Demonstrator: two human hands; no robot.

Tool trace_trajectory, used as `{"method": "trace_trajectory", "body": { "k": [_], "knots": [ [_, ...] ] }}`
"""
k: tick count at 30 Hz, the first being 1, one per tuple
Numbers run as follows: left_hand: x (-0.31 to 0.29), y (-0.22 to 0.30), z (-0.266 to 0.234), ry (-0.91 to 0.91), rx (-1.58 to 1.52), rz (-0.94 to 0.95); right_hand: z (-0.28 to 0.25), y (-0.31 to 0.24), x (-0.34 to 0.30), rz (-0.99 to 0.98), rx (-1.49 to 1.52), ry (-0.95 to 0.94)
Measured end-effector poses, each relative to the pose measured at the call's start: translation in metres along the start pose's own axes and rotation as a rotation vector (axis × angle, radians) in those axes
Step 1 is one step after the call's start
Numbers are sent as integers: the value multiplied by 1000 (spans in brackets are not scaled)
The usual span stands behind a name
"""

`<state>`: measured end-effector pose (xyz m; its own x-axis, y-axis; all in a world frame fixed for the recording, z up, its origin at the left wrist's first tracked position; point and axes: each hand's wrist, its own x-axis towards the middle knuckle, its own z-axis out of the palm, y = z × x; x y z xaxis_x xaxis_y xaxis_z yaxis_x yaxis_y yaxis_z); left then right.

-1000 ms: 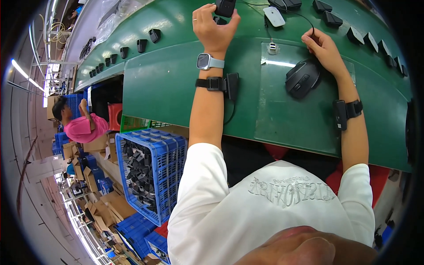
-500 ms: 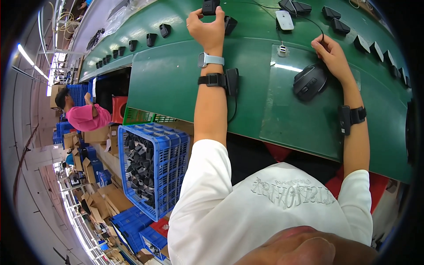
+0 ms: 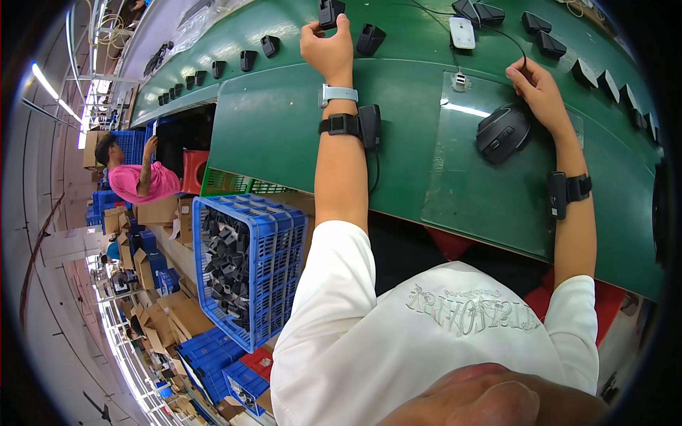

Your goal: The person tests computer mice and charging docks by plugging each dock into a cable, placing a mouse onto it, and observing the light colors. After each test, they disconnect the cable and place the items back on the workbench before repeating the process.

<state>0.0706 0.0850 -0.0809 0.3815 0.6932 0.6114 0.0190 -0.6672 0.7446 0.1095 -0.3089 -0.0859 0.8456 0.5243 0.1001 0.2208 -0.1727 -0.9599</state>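
Note:
My left hand (image 3: 328, 53) is at the far edge of the view, its thumb and fingers closed around a small black boxy plastic device (image 3: 331, 13). A similar black block (image 3: 370, 40) stands on the green table just right of it. My right hand (image 3: 538, 92) pinches a thin black cable (image 3: 513, 42) that runs back to the far side of the table. Beside that hand a black computer mouse (image 3: 501, 135) lies on a clear sheet. A white, rounded rectangular device (image 3: 462, 33) and a small USB plug piece (image 3: 460, 80) lie between my hands.
Several black blocks (image 3: 248, 60) stand in a row at the far left; more (image 3: 550, 44) sit at the far right. Left of my seat stands a blue crate (image 3: 277, 263) full of black parts (image 3: 227, 273). A person in pink (image 3: 144, 181) sits farther left.
My left hand has shifted slightly left with the device, showing more of the block beside it. The right hand still pinches the cable. The person in pink has changed arm position.

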Motion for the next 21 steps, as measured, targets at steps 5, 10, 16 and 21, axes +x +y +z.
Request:
{"method": "trace_trajectory", "body": {
  "k": [5, 10, 16, 21],
  "knots": [
    [1, -10, 0, -33, 110, -16, 0, -1, -1, 1, 28, 2],
    [-3, -21, -3, -47, 521, 27, 0, -2, -1, 10, 10, 3],
    [-4, -31, -9, -243, 649, -155, 0, 0, 0, -5, 22, -1],
    [-11, 6, -1, 28, 591, 165, -3, -2, -1, -17, 11, -9]
  ]
}}
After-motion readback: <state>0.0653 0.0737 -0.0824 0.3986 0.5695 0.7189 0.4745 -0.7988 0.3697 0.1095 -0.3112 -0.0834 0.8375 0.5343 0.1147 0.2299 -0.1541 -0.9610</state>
